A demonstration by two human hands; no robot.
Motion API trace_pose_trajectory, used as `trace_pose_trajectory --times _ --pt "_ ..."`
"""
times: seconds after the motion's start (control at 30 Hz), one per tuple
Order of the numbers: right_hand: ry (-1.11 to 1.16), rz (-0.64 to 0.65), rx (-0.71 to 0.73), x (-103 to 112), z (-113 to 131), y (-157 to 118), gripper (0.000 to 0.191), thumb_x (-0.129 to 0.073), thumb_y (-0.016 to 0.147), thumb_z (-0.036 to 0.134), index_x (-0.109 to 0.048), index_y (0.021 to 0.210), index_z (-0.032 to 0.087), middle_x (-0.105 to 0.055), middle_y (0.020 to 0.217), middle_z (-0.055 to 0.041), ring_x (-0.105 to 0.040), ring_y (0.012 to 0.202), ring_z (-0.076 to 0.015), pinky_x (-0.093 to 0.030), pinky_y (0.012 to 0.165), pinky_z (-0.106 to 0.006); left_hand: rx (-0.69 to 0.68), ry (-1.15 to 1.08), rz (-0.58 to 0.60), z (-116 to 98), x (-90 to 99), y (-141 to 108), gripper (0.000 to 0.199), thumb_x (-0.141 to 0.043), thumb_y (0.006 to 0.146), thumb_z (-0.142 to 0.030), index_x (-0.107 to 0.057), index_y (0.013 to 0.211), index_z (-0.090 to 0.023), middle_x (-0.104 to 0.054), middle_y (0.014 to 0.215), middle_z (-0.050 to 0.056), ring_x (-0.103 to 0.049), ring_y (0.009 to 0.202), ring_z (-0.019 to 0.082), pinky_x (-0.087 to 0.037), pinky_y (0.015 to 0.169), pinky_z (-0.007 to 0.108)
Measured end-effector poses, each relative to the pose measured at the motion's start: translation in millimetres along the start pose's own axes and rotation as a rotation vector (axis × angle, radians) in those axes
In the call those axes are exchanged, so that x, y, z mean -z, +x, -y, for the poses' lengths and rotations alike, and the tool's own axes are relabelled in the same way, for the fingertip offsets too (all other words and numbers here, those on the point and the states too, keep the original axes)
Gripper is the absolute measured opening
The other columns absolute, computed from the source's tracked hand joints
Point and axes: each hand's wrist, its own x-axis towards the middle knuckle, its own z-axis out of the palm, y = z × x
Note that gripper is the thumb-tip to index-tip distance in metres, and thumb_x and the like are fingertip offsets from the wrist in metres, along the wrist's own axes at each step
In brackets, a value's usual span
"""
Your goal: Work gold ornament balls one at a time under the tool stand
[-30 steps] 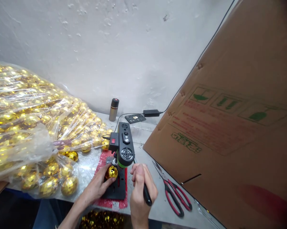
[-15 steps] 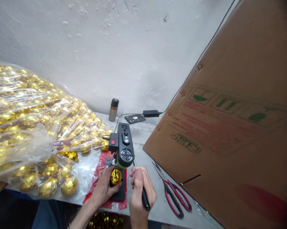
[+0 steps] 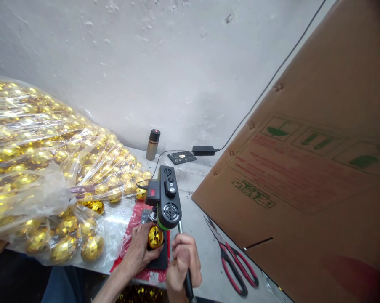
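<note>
A gold mirrored ball (image 3: 155, 237) sits on the dark base (image 3: 158, 261) of a small black press (image 3: 170, 198), under its head. My left hand (image 3: 141, 248) is closed around the ball's left side, fingertips behind it and thumb in front. To the right, my right hand (image 3: 184, 265) is wrapped round the black handle (image 3: 188, 286) of the press lever, whose metal rod shows beside the head. A red plastic sheet (image 3: 136, 216) lies beneath the press base.
A large clear bag of gold balls (image 3: 44, 147) fills the left. Red-handled scissors (image 3: 237, 263) lie right of my right hand, beside a big cardboard box (image 3: 290, 202). A bottle (image 3: 152, 145), a phone (image 3: 182, 157) and a black adapter (image 3: 204, 150) are behind the press.
My right hand has moved slightly down and left with the lever handle, and the metal rod now shows more. My left hand still holds the ball. The view has shifted a little.
</note>
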Motion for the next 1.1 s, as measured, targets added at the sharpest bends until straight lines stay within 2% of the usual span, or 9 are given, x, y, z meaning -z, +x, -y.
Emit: trace_pose_trajectory --times 0.13,0.33,0.73,0.93,1.1 --pt "-0.001 0.004 -0.005 -1.5 2.0 1.0 0.035 -0.043 0.112 0.024 -0.057 0.079 0.023 -0.059 0.076 0.0027 -0.057 0.067 -0.0125 -0.044 0.067 -0.028 -0.007 0.004 0.002 -0.9 1.0 -0.9 0.048 -0.078 0.083 -0.033 -0.068 0.129 -0.024 -0.076 0.119 0.010 -0.068 0.111 0.034 -0.053 0.101 0.049" --pt "-0.040 -0.005 0.062 -1.0 0.0 2.9 0.038 -0.042 0.112 0.023 -0.052 0.075 0.023 -0.058 0.075 0.0031 -0.056 0.066 -0.0128 -0.046 0.074 -0.032 -0.004 0.017 -0.018 1.5 -2.2 -1.4 0.049 -0.080 0.081 -0.031 -0.068 0.129 -0.023 -0.076 0.118 0.011 -0.068 0.110 0.034 -0.054 0.099 0.049" --pt "-0.055 -0.067 0.148 -7.6 -2.0 7.2 0.038 -0.041 0.111 0.022 -0.047 0.074 0.024 -0.054 0.070 0.0047 -0.050 0.061 -0.0122 -0.043 0.069 -0.031 0.018 -0.007 -0.011 4.0 -4.4 -1.6 0.049 -0.079 0.079 -0.030 -0.069 0.126 -0.021 -0.075 0.119 0.012 -0.066 0.112 0.035 -0.054 0.101 0.051" --pt "-0.073 -0.025 0.088 -3.8 -4.0 0.7 0.037 -0.041 0.111 0.022 -0.052 0.075 0.024 -0.057 0.072 0.0039 -0.055 0.064 -0.0133 -0.046 0.074 -0.032 0.017 0.000 -0.023 5.3 -5.7 -1.2 0.049 -0.079 0.078 -0.032 -0.069 0.124 -0.021 -0.075 0.117 0.012 -0.067 0.111 0.035 -0.054 0.100 0.051" --pt "-0.053 -0.023 0.108 -2.9 -5.4 0.2 0.037 -0.042 0.112 0.023 -0.054 0.077 0.024 -0.058 0.074 0.0048 -0.055 0.065 -0.0123 -0.048 0.078 -0.031 0.024 -0.022 -0.007 5.2 -4.2 -1.2 0.050 -0.077 0.080 -0.034 -0.068 0.127 -0.020 -0.075 0.120 0.013 -0.067 0.112 0.036 -0.053 0.102 0.052"
